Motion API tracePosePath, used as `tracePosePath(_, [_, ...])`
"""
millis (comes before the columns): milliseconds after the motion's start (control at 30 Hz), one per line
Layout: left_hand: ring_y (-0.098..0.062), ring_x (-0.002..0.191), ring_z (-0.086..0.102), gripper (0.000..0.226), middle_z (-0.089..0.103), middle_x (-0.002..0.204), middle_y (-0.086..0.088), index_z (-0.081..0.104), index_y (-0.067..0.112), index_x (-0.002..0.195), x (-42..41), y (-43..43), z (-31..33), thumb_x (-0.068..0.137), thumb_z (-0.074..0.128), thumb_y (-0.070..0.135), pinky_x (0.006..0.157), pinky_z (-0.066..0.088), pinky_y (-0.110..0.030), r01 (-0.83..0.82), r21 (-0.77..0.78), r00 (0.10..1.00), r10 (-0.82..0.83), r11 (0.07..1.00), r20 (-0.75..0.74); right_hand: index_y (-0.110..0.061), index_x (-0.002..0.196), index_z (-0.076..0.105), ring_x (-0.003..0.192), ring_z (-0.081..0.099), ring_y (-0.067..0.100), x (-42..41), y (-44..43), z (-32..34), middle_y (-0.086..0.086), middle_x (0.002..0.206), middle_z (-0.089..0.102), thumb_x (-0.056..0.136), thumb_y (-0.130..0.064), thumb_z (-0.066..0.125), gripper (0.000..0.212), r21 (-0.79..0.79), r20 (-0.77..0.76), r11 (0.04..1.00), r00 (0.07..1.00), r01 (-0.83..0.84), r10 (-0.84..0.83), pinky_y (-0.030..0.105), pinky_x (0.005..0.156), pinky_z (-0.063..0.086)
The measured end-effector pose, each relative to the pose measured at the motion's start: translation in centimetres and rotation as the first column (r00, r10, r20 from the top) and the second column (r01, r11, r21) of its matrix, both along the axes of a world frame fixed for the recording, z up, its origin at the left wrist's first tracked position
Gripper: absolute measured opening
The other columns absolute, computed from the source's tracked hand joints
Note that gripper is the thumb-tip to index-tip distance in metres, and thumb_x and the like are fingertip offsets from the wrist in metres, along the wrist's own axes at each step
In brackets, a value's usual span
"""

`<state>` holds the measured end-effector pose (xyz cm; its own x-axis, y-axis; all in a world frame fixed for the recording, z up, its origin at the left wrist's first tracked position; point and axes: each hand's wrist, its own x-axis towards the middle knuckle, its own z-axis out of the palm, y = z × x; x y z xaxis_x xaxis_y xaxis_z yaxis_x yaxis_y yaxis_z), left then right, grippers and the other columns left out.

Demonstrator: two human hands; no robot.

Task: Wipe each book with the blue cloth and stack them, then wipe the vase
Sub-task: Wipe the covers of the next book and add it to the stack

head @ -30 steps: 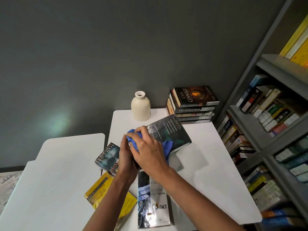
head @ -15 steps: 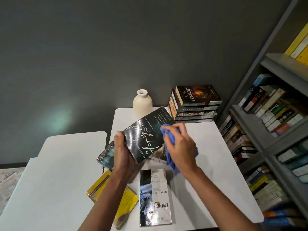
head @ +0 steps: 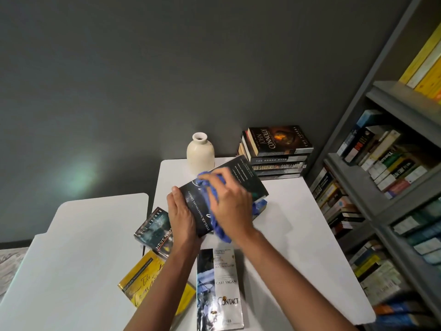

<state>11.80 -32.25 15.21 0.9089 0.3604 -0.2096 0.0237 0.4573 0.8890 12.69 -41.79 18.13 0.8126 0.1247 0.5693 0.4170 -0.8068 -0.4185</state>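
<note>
On my feed, the left hand (head: 182, 218) grips the dark book (head: 253, 182) by its near-left end, fingers curled round the edge. The book sits tilted over the middle of the tabletop (head: 310, 235), and I cannot tell whether its far end touches the surface. The right hand (head: 230, 209) lies on the cover, fingers bunched round the blue cloth (head: 218, 229) and pressing it onto the book. Folds of cloth poke out past the fingertips and hang below the wrist.

The cream vase (head: 200, 152) stands upright at the tabletop's far edge, towards the far-left corner, just beyond the book. The stack of books (head: 279, 151) fills the far-right corner. At the left edge lies the Neverwhere paperback (head: 155, 230), partly under the left wrist. The yellow book (head: 143, 275) lies at the near-left corner, and the Contact paperback (head: 222, 290) lies flat along the near edge between my two forearms.
</note>
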Motion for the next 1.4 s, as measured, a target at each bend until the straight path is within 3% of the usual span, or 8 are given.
tracePosePath(167, [0.008, 0.047, 0.058, 0.030, 0.050, 0.084, -0.005, 0.044, 0.006, 0.110, -1.2, 0.0, 1.2, 0.107, 0.030, 0.032, 0.040, 0.044, -0.010, -0.010, 0.126, 0.999, 0.015, 0.992, -0.042, -0.019, 0.110, 0.065, 0.080, 0.064, 0.023, 3.3, -4.0, -0.3, 0.002, 0.112, 0.055, 0.093, -0.022, 0.058, 0.019, 0.079, -0.129, 0.944, 0.943, 0.319, -0.308, 0.029, 0.062, 0.051])
tracePosePath(367, [-0.010, 0.063, 0.064, 0.033, 0.058, 0.095, -0.016, 0.050, 0.010, 0.110, -0.5, -0.2, 1.2, 0.105, 0.034, 0.038, 0.047, 0.053, -0.021, 0.031, 0.032, 0.999, -0.030, 0.999, -0.030, -0.022, 0.109, 0.067, 0.076, 0.062, 0.015, -0.4, -0.1, -1.2, -0.001, 0.102, 0.058, 0.085, -0.021, 0.066, 0.024, -0.023, 0.036, 0.999, 0.999, -0.033, 0.034, 0.026, 0.058, 0.055])
tracePosePath(633, [0.019, 0.061, 0.056, 0.021, 0.050, 0.091, 0.013, 0.049, 0.023, 0.098, -0.4, -0.3, 0.3, 0.107, 0.031, 0.030, 0.054, 0.043, -0.002, -0.116, -0.034, 0.991, 0.113, 0.993, -0.072, -0.021, 0.108, 0.068, 0.083, 0.059, 0.018, 1.8, -4.8, -2.3, 0.002, 0.104, 0.055, 0.091, -0.015, 0.062, 0.020, 0.289, 0.013, 0.887, 0.925, 0.360, -0.379, 0.030, 0.060, 0.050])
tracePosePath(700, [0.027, 0.071, 0.051, 0.018, 0.044, 0.096, 0.020, 0.045, 0.033, 0.101, -0.4, -0.8, 0.2, 0.108, 0.029, 0.027, 0.063, 0.040, 0.002, -0.094, -0.050, 0.994, 0.091, 0.994, -0.060, -0.020, 0.111, 0.067, 0.090, 0.057, 0.019, 0.4, -3.1, -3.3, 0.002, 0.107, 0.055, 0.086, -0.011, 0.066, 0.027, 0.218, 0.040, 0.924, 0.943, 0.313, -0.329, 0.029, 0.066, 0.051])
tracePosePath(867, [-0.004, 0.053, 0.064, 0.033, 0.058, 0.079, -0.006, 0.048, 0.003, 0.113, -0.8, -1.1, 1.1, 0.102, 0.044, 0.034, 0.045, 0.050, -0.017, -0.048, 0.097, 0.993, 0.058, 0.994, -0.104, -0.022, 0.112, 0.069, 0.090, 0.059, 0.013, -2.0, -3.1, -4.4, -0.001, 0.108, 0.058, 0.080, -0.017, 0.065, 0.033, 0.004, 0.044, 1.000, 0.999, -0.002, 0.002, 0.015, 0.071, 0.047])
tracePosePath(1067, [-0.008, 0.051, 0.066, 0.030, 0.063, 0.090, -0.014, 0.046, 0.005, 0.116, -0.5, -0.7, 1.5, 0.101, 0.049, 0.031, 0.040, 0.049, -0.020, -0.076, 0.040, 0.983, 0.082, 0.996, -0.162, -0.019, 0.110, 0.069, 0.083, 0.059, 0.020, 0.2, -6.0, -4.4, 0.004, 0.104, 0.057, 0.089, -0.016, 0.063, 0.022, 0.155, -0.006, 0.937, 0.949, 0.313, -0.316, 0.037, 0.057, 0.056])
tracePosePath(1267, [-0.006, 0.051, 0.056, 0.024, 0.052, 0.087, -0.011, 0.039, 0.013, 0.111, 0.4, -1.5, 0.7, 0.101, 0.050, 0.032, 0.042, 0.045, -0.019, -0.099, -0.064, 0.967, 0.081, 0.993, -0.243, -0.027, 0.114, 0.064, 0.089, 0.056, 0.016, -4.0, -0.3, -4.5, 0.000, 0.108, 0.058, 0.088, -0.021, 0.058, 0.027, -0.049, 0.153, 0.996, 0.985, -0.068, 0.075, 0.024, 0.071, 0.046])
tracePosePath(1400, [-0.009, 0.041, 0.061, 0.017, 0.056, 0.082, -0.007, 0.043, 0.011, 0.115, 0.1, -0.2, 1.4, 0.104, 0.043, 0.024, 0.032, 0.047, -0.024, -0.012, -0.180, 0.966, -0.035, 0.984, -0.254, -0.030, 0.118, 0.057, 0.090, 0.050, 0.016, -1.3, -4.1, -4.2, -0.002, 0.115, 0.049, 0.099, -0.042, 0.042, 0.027, -0.026, 0.271, 0.998, 0.961, 0.064, -0.055, 0.029, 0.071, 0.048])
